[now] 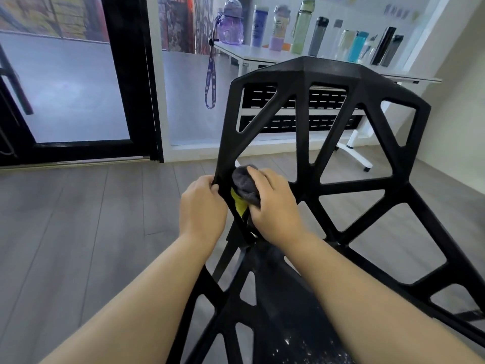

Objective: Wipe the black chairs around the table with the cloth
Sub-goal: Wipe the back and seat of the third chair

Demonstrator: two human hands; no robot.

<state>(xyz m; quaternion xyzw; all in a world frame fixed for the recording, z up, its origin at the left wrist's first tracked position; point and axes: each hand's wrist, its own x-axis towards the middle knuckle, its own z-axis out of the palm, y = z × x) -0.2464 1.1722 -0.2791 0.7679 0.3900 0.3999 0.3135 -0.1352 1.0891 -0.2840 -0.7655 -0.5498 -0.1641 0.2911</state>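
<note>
Both my hands work at the black chair [315, 82], on its backrest's left strut: left hand [202, 206] pinches the strut's edge, right hand [275, 203] presses a bunched grey-and-yellow cloth [245, 189] against it. Beyond the chair, bottles [307, 27] line a white surface [244, 52].

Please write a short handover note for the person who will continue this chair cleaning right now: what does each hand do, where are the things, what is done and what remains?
Left hand: gripping the left edge strut of the black chair backrest, steadying it.
Right hand: pressing the grey and yellow cloth against the same strut, from the inner side.
Done: cannot tell which parts are already wiped.
Left: white specks show on the seat; wipe it and the remaining struts. No other black chair is in view here.
</note>
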